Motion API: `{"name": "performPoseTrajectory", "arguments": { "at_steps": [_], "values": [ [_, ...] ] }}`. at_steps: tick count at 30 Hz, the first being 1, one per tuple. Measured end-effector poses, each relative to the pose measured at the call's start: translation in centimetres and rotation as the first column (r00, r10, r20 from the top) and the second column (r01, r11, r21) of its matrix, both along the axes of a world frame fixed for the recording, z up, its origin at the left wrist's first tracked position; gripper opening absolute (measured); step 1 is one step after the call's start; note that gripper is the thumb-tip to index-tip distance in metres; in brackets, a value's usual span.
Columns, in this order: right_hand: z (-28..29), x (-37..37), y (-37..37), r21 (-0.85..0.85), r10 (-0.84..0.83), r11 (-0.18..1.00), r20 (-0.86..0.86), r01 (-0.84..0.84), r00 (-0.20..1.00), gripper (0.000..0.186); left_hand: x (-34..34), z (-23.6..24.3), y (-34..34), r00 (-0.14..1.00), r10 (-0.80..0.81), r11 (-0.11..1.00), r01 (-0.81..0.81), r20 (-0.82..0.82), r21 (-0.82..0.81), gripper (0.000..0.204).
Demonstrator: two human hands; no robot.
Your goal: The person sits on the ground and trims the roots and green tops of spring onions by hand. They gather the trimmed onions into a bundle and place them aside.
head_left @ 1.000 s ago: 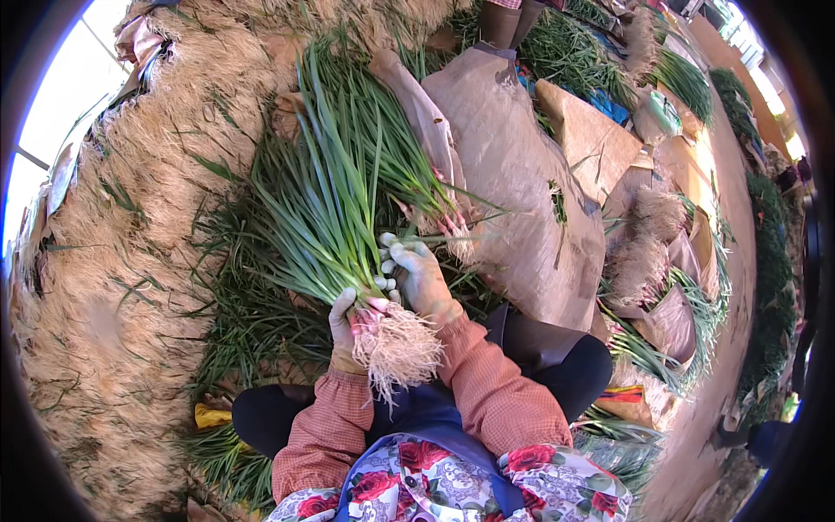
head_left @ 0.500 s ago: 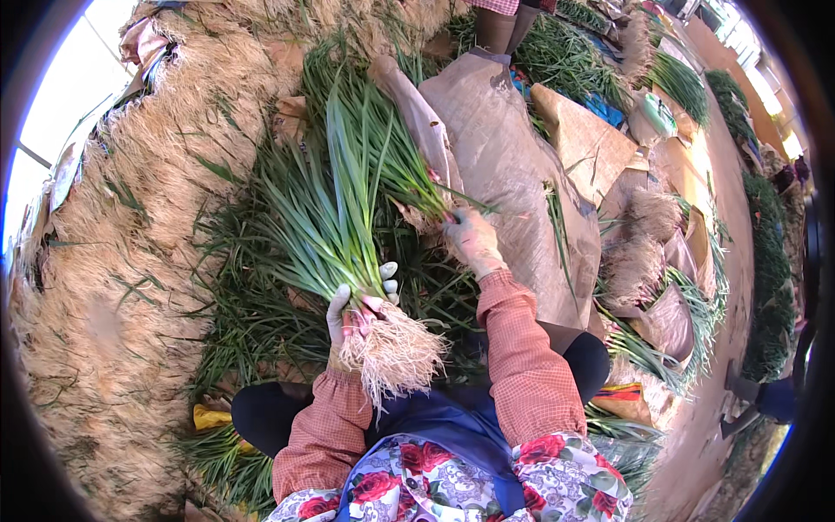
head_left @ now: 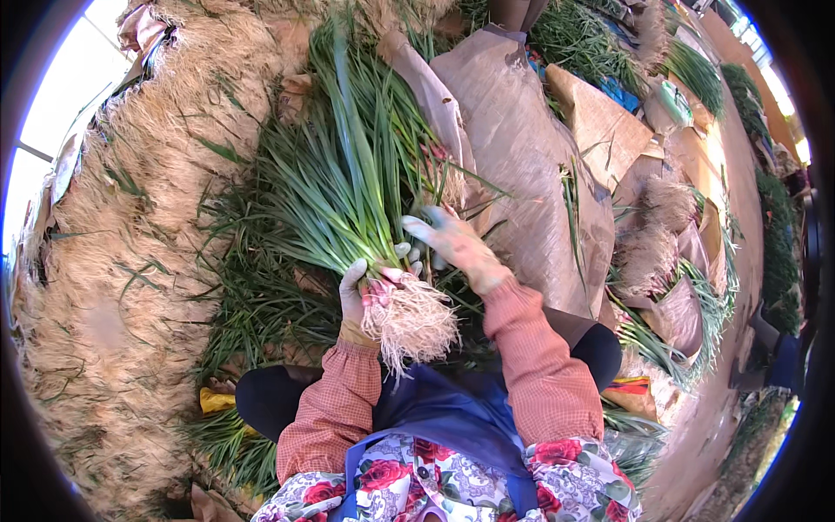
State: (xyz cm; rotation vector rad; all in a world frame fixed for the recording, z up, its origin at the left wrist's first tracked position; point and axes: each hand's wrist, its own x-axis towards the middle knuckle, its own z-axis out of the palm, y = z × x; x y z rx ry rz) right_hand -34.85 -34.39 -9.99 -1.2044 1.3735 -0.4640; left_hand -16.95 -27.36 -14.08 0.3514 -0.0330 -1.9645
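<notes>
Left-hand grip: left hand [head_left: 351,300] clasped around the green-onion bundle [head_left: 361,222] just above its roots [head_left: 410,320], at centre frame.
Right-hand grip: right hand [head_left: 457,244] unclenched, fingers parted and motion-blurred, just beside the bundle, right of centre.
Change: right hand has shifted left from the second bunch [head_left: 417,135], where it was half a second earlier.
Packet [head_left: 671,106]: pale and green, upper right; any print too small to read.
Textures: long, smooth leaves; stringy, cream roots; creased, brown sheet [head_left: 517,157].

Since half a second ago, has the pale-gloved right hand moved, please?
Yes: against the wide brown sheet, the right hand has shifted left and down in view.
</notes>
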Motion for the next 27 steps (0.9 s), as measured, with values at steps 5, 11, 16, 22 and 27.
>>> {"name": "performPoseTrajectory", "arguments": {
  "at_steps": [5, 11, 16, 22, 27],
  "values": [
    [-4.3, 4.0, -1.2, 0.195, -0.304, 0.953, 0.568, 0.234, 0.765, 0.041, 0.7, -0.9, 0.3, 0.981, 0.012, 0.998, -0.023, 0.193, 0.053, 0.067],
    [-6.1, 3.8, -1.2, 0.027, -0.243, 0.968, 0.355, 0.250, 0.903, 0.032, 2.9, -5.6, 0.3, 0.967, -0.071, 0.997, 0.069, 0.243, 0.017, 0.066],
    [-7.4, 3.1, 1.4, 0.318, -0.445, 0.895, 0.621, 0.311, 0.645, 0.029, 1.0, -1.9, 0.8, 0.993, -0.026, 1.000, 0.024, 0.113, 0.021, 0.063],
    [-6.2, 5.4, -0.1, 0.230, -0.370, 0.928, 0.662, 0.293, 0.652, 0.026, 1.5, -1.3, 1.2, 0.999, -0.014, 1.000, 0.014, 0.034, 0.000, 0.065],
    [-6.2, 4.3, 2.5, 0.429, -0.549, 0.836, 0.652, 0.342, 0.523, 0.022, 0.9, -1.2, 1.1, 0.991, 0.053, 0.999, -0.052, 0.119, -0.013, 0.067]
  ]
}}
